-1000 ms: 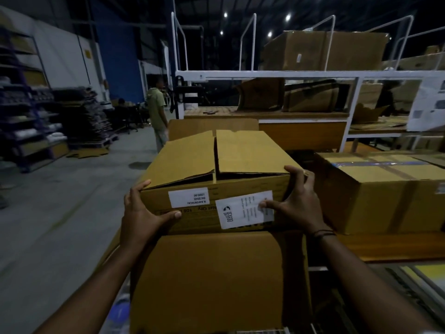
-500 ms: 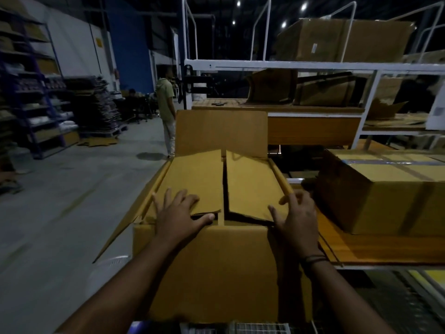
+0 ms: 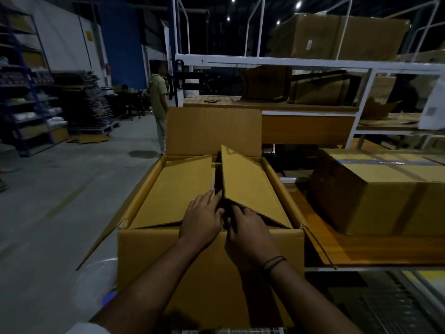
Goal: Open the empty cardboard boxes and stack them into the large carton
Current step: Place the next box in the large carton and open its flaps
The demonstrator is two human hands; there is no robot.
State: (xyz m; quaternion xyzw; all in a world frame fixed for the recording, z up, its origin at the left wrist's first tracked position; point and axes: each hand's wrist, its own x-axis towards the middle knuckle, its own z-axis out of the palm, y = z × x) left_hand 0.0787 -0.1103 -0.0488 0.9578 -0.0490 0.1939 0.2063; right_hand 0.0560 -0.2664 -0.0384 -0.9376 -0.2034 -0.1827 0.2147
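Both bare forearms reached forward, converging. The left hand (image 3: 202, 219) lay palm down, fingers straight, tips against a flap (image 3: 250, 186). The right hand (image 3: 248, 229), just beside it, curled its fingers under the flap's corner, a band (image 3: 274, 261) on its wrist.

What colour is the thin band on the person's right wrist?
Dark, apparently black: thin cord band on the right wrist, seen in the head view.

**Dim warehouse surroundings**

A person in a green shirt (image 3: 157, 97) stands on the concrete floor (image 3: 48, 201). A white metal rack (image 3: 289, 62) carries a large brown box (image 3: 337, 36) on top. A taped box (image 3: 375, 194) sits at right; blue shelving (image 3: 24, 92) lines the left wall.
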